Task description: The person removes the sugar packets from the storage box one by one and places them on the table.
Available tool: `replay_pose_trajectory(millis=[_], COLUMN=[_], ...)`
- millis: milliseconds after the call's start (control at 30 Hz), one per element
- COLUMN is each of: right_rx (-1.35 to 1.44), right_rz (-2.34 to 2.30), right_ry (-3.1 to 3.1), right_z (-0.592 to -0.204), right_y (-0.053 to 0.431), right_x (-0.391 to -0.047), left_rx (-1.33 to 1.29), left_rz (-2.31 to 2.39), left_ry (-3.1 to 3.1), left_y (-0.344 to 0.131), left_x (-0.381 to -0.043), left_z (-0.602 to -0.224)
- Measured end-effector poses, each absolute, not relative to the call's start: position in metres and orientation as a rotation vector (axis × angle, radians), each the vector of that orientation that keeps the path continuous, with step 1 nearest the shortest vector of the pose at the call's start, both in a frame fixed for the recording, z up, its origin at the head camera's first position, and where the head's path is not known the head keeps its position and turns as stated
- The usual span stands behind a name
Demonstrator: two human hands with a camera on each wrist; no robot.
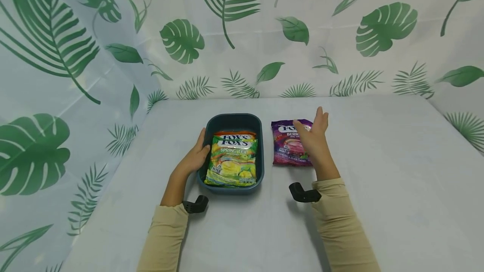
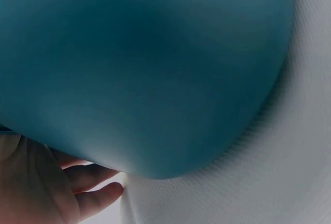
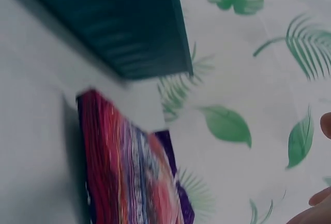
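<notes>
A dark blue-green plastic tub (image 1: 261, 154) stands on the white table, holding a green Fox's Spring Tea candy bag (image 1: 230, 163) over an orange-edged bag (image 1: 245, 132). My left hand (image 1: 193, 156) holds the tub's left side, thumb at the rim and fingers along the outer wall. The left wrist view shows those fingers (image 2: 98, 198) beside the tub wall (image 2: 155, 79). To the tub's right lies a purple Fox's Berries candy bag (image 1: 285, 152). Above its right part is my right hand (image 1: 315, 139), fingers extended and holding nothing. Only a bit of that hand shows in the right wrist view.
The white tabletop (image 1: 397, 179) extends on both sides. A white cloth with green leaf prints (image 1: 245, 45) hangs behind it and along the sides. Each wrist wears a black camera mount (image 1: 304, 193).
</notes>
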State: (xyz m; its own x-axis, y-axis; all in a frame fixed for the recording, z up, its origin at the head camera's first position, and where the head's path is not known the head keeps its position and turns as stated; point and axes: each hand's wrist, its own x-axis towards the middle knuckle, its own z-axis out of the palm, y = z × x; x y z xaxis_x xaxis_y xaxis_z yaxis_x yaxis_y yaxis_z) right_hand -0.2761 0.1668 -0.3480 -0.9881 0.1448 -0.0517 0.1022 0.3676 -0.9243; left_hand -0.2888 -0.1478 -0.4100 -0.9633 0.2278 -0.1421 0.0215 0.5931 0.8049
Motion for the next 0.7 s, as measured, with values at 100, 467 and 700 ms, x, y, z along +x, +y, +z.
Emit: replay_pose_trajectory(millis=[100,467,700], right_rx=[-0.199,-0.135,0.176], right_rz=[1.759,1.855,1.827], right_ry=[-2.533,-2.422,-2.484], right_z=[-0.346,-0.344,-0.354], right_y=[0.157,0.127,0.086], right_x=[-0.275,-0.268,-0.254], left_rx=[0.2,0.203,0.214], left_rz=[1.305,1.304,1.305], left_ry=[2.594,2.586,2.589], left_y=[-0.149,-0.149,-0.149], left_x=[-0.289,-0.291,-0.291], left_z=[-0.411,-0.411,-0.412])
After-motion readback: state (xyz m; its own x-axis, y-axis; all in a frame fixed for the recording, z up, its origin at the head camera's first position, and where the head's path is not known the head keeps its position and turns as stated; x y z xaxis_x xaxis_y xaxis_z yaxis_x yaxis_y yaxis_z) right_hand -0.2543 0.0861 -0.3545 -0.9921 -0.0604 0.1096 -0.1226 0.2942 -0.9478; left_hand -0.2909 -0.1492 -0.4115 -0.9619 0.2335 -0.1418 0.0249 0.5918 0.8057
